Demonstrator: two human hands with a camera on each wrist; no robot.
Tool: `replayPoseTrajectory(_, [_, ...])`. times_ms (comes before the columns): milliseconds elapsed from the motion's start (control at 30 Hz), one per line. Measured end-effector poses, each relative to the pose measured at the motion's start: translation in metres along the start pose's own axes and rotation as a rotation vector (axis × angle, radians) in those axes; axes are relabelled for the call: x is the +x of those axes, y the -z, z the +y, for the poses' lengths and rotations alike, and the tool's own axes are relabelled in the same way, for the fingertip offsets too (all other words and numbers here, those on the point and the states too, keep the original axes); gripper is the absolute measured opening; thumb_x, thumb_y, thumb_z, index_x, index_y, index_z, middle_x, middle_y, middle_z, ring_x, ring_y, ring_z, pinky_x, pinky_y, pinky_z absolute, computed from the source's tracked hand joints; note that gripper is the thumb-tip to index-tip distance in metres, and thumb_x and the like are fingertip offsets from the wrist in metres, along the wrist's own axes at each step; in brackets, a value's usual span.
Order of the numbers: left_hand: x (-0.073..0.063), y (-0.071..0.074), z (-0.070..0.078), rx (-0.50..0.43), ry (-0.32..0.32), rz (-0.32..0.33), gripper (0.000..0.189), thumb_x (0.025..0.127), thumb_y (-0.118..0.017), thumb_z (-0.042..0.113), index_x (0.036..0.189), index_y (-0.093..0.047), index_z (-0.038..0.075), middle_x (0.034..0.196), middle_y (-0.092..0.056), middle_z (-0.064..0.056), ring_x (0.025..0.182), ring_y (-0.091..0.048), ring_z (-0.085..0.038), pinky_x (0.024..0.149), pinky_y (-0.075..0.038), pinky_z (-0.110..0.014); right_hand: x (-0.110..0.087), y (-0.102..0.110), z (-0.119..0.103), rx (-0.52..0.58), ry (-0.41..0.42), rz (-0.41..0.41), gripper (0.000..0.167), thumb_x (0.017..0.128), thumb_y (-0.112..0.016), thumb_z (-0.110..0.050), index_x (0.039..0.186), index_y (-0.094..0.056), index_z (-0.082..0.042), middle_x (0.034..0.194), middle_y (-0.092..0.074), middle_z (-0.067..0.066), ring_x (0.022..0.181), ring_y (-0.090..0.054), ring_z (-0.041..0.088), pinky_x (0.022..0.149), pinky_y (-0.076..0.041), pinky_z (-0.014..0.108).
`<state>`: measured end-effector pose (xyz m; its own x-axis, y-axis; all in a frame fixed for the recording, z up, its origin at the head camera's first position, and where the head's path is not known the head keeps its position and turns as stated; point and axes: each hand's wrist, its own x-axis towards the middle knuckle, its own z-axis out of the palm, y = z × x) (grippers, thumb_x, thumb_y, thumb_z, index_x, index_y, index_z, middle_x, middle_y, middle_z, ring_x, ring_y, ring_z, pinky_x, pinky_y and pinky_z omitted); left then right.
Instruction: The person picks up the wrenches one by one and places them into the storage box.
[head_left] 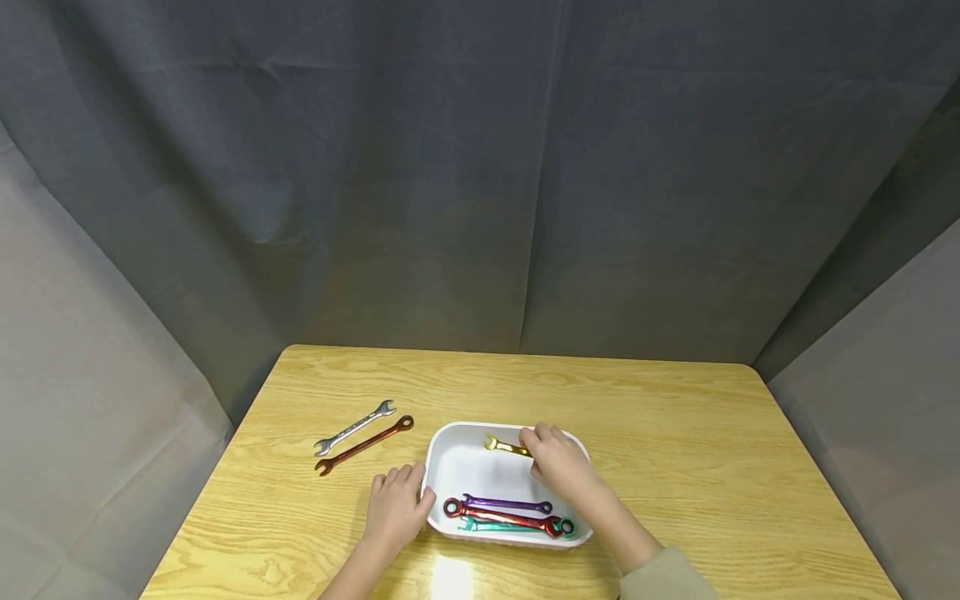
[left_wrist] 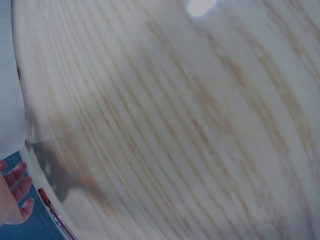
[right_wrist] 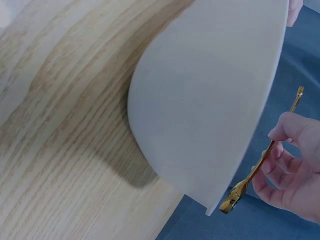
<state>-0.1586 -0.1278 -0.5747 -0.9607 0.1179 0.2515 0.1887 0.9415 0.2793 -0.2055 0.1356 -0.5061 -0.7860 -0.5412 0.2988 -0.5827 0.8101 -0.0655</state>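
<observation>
My right hand (head_left: pixel 558 462) pinches a gold wrench (head_left: pixel 506 447) between thumb and fingers, above the far right part of a white tray (head_left: pixel 510 423). In the right wrist view the gold wrench (right_wrist: pixel 241 189) stands slanted beyond the tray's rim, its middle between the fingertips. Beside the tray's left wall is my left hand (head_left: pixel 396 504), its thumb at the rim and its other fingers loosely extended outside. Along the tray's near side lie a purple wrench (head_left: pixel 506 503), a red wrench (head_left: pixel 502 518) and a green wrench (head_left: pixel 487 526), the red one partly covering the green.
On the wooden table (head_left: pixel 675 467), left of the tray, a silver wrench (head_left: pixel 354 428) and an orange-brown wrench (head_left: pixel 365 446) lie nearly parallel. A dark grey curtain (head_left: pixel 480 208) hangs behind the table, with lighter cloth at both sides.
</observation>
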Motion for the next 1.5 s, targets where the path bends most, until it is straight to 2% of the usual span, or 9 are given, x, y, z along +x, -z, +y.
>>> replayPoseTrajectory(233, [0.000,0.001,0.001,0.002,0.001,-0.006,0.034,0.085,-0.050,0.030,0.113,-0.060,0.012,0.097,-0.064,-0.004,0.085,-0.055,-0.021,0.081,-0.037,-0.043,-0.002,-0.007,0.000,-0.053,0.029,0.015,0.028,0.064,-0.071,-0.005,0.084,-0.053,-0.013,0.074,-0.051,-0.002,0.063,-0.051,0.014,0.057,-0.045,0.027])
replayPoseTrajectory(533, [0.000,0.000,0.000,0.002,-0.005,0.007,0.033,0.084,-0.051,0.030,0.110,-0.060,0.012,0.094,-0.064,-0.003,0.081,-0.054,-0.020,0.079,-0.037,-0.042,-0.006,-0.014,-0.003,0.000,0.020,-0.022,0.029,0.067,-0.073,-0.004,0.085,-0.052,-0.012,0.077,-0.051,0.000,0.068,-0.051,0.015,0.054,-0.044,0.027])
replayPoseTrajectory(733, [0.000,0.000,0.001,0.002,-0.004,0.005,0.033,0.085,-0.051,0.030,0.111,-0.060,0.012,0.094,-0.064,-0.003,0.081,-0.054,-0.020,0.079,-0.038,-0.042,-0.009,-0.020,-0.005,0.004,0.015,-0.033,0.030,0.067,-0.074,-0.006,0.083,-0.050,-0.012,0.074,-0.047,0.000,0.066,-0.049,0.016,0.048,-0.039,0.027])
replayPoseTrajectory(867, [0.000,0.001,0.001,0.008,-0.005,0.002,0.033,0.085,-0.051,0.030,0.110,-0.060,0.012,0.094,-0.064,-0.004,0.081,-0.054,-0.020,0.079,-0.038,-0.042,-0.011,-0.022,-0.006,0.003,0.007,-0.038,0.029,0.068,-0.074,-0.007,0.084,-0.050,-0.012,0.075,-0.047,0.001,0.068,-0.049,0.017,0.048,-0.040,0.028])
replayPoseTrajectory(1200, [0.000,0.000,0.000,0.015,-0.005,0.001,0.033,0.085,-0.051,0.031,0.110,-0.059,0.012,0.094,-0.064,-0.004,0.082,-0.055,-0.021,0.080,-0.038,-0.042,-0.013,-0.030,-0.007,0.018,-0.020,-0.125,0.024,0.074,-0.071,-0.008,0.089,-0.052,-0.012,0.077,-0.047,0.001,0.070,-0.049,0.017,0.051,-0.043,0.028])
replayPoseTrajectory(1300, [0.000,0.000,0.000,0.015,-0.003,-0.001,0.032,0.085,-0.050,0.031,0.110,-0.059,0.012,0.094,-0.064,-0.003,0.082,-0.055,-0.020,0.079,-0.038,-0.042,-0.015,-0.032,-0.007,0.025,-0.014,-0.117,0.024,0.074,-0.070,-0.008,0.089,-0.052,-0.012,0.077,-0.047,0.001,0.069,-0.049,0.017,0.050,-0.043,0.028])
replayPoseTrajectory(1500, [0.000,0.001,0.001,0.017,0.000,-0.007,0.032,0.085,-0.050,0.031,0.110,-0.059,0.013,0.093,-0.063,-0.003,0.081,-0.054,-0.020,0.079,-0.038,-0.042,-0.018,-0.033,-0.007,0.049,0.039,-0.051,0.024,0.071,-0.068,-0.005,0.087,-0.051,-0.010,0.073,-0.045,0.001,0.063,-0.045,0.017,0.048,-0.039,0.028])
